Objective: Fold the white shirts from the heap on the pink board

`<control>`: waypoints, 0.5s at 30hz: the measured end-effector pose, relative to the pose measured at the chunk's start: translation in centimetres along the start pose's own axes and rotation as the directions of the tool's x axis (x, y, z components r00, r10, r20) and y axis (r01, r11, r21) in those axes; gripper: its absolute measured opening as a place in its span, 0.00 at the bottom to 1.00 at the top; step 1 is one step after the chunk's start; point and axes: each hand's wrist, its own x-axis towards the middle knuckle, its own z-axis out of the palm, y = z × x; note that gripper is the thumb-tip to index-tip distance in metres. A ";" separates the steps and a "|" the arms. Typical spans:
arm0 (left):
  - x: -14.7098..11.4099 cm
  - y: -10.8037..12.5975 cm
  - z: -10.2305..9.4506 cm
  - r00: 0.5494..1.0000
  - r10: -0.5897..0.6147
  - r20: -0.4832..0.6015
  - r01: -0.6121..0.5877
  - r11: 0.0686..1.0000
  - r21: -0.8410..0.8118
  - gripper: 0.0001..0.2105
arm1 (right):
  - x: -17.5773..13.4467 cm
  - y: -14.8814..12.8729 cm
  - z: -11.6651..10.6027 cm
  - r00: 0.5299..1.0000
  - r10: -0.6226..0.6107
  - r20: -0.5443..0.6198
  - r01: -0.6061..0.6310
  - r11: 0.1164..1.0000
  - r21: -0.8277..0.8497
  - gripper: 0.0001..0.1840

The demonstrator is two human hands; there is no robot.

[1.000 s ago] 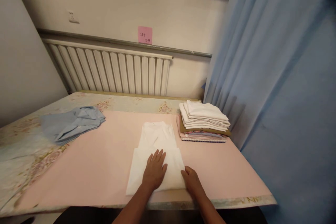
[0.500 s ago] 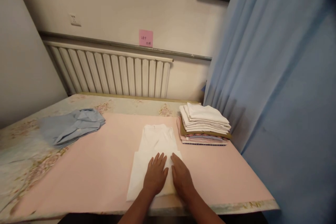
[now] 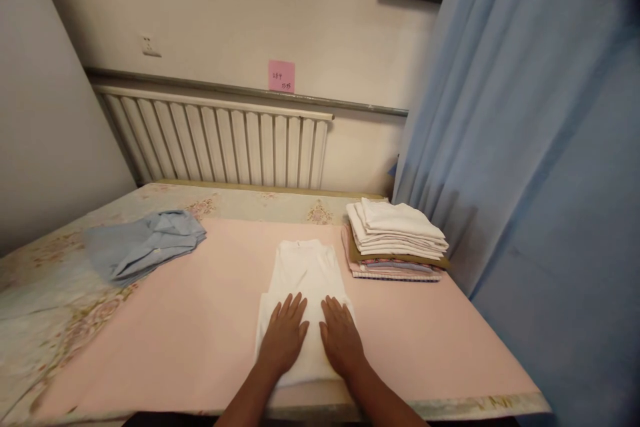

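A white shirt (image 3: 306,273), partly folded, lies flat in front of me on a pink cloth (image 3: 200,320). Its neckline points away from me, and the lower part looks doubled over. My left hand (image 3: 285,333) rests palm down on the left half of the doubled part, fingers stretched out. On the right half lies my right hand (image 3: 343,337), also flat with fingers extended. A strip of white fabric shows between the two hands. Neither hand grips anything.
A stack of folded clothes (image 3: 397,237), white on top, sits at the right near a blue curtain (image 3: 500,113). A blue-grey garment (image 3: 155,240) lies at the left on the floral bedspread (image 3: 45,300). Behind are a radiator (image 3: 220,137) and a wall.
My hands have moved apart across the white shirt, the left one leftward, and the right hand has turned flatter. The shirt's lower part now looks narrower at its left edge.
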 end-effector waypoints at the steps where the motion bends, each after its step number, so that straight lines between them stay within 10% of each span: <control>1: -0.1 -0.4 -0.1 1.000 -0.002 0.002 0.002 1.000 0.011 0.24 | 0.1 -0.2 -0.1 1.000 0.004 -0.002 -0.004 1.000 0.000 0.24; 15: -3.2 -3.7 -1.7 0.973 -0.232 -0.011 0.231 0.965 0.127 0.23 | 0.2 -0.4 -0.5 0.999 0.033 0.016 -0.033 0.999 0.021 0.24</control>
